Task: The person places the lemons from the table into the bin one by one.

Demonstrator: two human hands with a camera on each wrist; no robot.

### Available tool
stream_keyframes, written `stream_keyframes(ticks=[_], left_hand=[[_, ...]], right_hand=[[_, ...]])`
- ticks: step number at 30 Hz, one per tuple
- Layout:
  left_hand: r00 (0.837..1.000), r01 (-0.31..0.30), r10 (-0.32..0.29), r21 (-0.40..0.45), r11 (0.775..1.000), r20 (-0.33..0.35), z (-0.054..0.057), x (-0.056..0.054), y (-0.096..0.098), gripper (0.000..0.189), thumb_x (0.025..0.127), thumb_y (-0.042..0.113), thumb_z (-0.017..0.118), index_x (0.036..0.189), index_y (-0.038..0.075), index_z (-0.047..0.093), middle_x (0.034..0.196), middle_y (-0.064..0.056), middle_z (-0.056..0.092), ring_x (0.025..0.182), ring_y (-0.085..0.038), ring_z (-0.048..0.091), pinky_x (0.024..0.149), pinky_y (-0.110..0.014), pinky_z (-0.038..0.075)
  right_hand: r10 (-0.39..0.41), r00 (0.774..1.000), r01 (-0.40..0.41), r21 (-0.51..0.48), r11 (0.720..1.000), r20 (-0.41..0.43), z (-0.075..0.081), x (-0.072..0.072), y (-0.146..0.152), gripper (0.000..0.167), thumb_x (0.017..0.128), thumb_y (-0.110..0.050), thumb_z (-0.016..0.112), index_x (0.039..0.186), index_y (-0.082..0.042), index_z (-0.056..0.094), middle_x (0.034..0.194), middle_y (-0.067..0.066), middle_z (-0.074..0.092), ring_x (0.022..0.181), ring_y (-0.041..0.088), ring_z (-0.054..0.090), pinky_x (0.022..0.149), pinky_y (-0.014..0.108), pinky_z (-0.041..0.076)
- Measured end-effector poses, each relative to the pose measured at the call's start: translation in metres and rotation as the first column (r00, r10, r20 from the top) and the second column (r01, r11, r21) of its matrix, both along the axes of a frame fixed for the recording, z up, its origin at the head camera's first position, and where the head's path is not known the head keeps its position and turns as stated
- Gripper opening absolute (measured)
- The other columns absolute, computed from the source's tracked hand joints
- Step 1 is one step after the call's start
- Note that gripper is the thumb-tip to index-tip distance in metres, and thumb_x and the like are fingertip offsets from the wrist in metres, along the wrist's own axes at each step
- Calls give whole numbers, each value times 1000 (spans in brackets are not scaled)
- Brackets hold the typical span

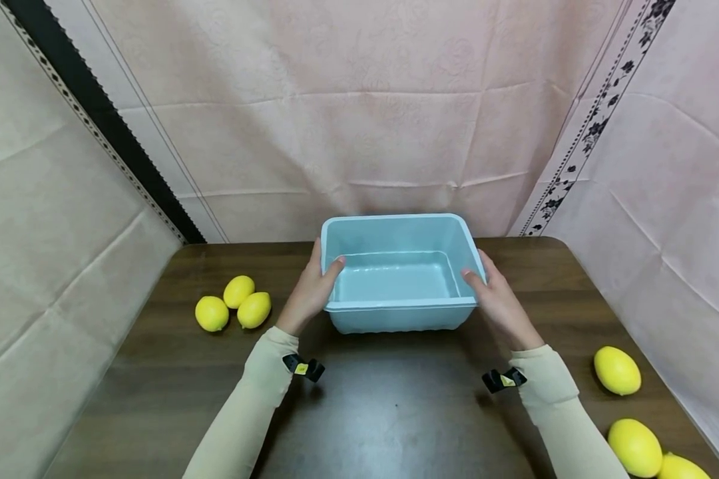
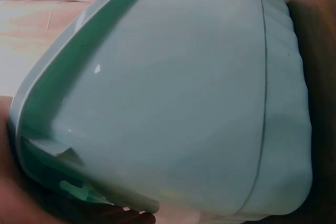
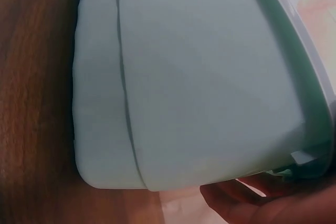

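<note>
A light blue plastic basin (image 1: pixel 398 316) stands upright near the table's far edge, its open top facing up and nothing visible inside. My left hand (image 1: pixel 313 289) grips its left end, thumb over the rim and fingers outside. At the other end, my right hand (image 1: pixel 500 303) holds the rim the same way. In the left wrist view the basin's wall (image 2: pixel 173 93) fills most of the picture. Fingers (image 3: pixel 231 198) curl under the rim in the right wrist view. Whether the base touches the table is hard to tell.
Three yellow lemons (image 1: pixel 254 310) lie together on the table (image 1: pixel 359 406), left of the basin. On the right side are another lemon (image 1: pixel 617 370) and two more near the front corner (image 1: pixel 635 447). Pale cloth (image 1: pixel 359 133) hangs behind and beside the table.
</note>
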State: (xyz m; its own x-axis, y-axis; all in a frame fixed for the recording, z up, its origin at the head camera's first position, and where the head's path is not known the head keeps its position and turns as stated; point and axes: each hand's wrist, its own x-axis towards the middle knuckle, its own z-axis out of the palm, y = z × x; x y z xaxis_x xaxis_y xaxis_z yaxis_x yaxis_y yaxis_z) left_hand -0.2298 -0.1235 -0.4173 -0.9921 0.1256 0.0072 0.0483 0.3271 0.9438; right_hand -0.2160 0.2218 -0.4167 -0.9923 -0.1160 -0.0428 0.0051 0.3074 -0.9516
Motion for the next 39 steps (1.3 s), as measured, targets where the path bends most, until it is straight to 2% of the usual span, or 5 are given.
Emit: stream_keyframes(ticks=[10, 17, 24, 30, 39], left_hand=[[999, 24, -23, -37, 999, 30, 0, 1, -14, 84, 111, 44, 47, 170, 23, -10, 177, -10, 7, 145, -39, 43, 112, -65, 42], [1000, 23, -23, -29, 999, 19, -1, 5, -21, 84, 111, 45, 47, 169, 26, -11, 177, -9, 6, 148, -38, 40, 112, -65, 41], [1000, 12, -11, -55, 998, 9, 1, 10, -26, 84, 111, 44, 47, 169, 23, -10, 177, -11, 9, 147, -40, 41, 112, -65, 41], [999, 15, -13, -66, 998, 34, 5, 11, -27, 86, 111, 46, 48, 169, 22, -11, 177, -12, 9, 145, -41, 44, 110, -66, 43], [998, 18, -15, -50, 999, 60, 5, 19, -33, 87, 111, 46, 49, 169, 23, -12, 177, -10, 1, 152, -39, 34, 113, -66, 39]], right_hand=[[36, 999, -36, 39, 999, -2, 2, 7, -8, 72, 114, -26, 45, 171, -15, 1, 174, 19, 15, 154, 41, 27, 120, 68, 25], [53, 999, -53, 10, 999, 1, 1, 10, -13, 74, 114, -25, 46, 171, -14, -1, 175, 19, 12, 155, 40, 24, 122, 65, 23], [71, 997, -71, -21, 997, 5, 2, 14, -18, 74, 114, -26, 46, 171, -17, -1, 175, 18, 12, 154, 40, 26, 121, 67, 25], [87, 996, -86, -52, 995, 23, 3, 17, -18, 75, 114, -24, 45, 171, -18, -3, 176, 17, 8, 155, 40, 23, 120, 68, 24], [113, 993, -108, -110, 988, 35, 1, 21, -22, 75, 114, -23, 46, 171, -17, -4, 176, 16, 7, 155, 40, 22, 121, 68, 23]])
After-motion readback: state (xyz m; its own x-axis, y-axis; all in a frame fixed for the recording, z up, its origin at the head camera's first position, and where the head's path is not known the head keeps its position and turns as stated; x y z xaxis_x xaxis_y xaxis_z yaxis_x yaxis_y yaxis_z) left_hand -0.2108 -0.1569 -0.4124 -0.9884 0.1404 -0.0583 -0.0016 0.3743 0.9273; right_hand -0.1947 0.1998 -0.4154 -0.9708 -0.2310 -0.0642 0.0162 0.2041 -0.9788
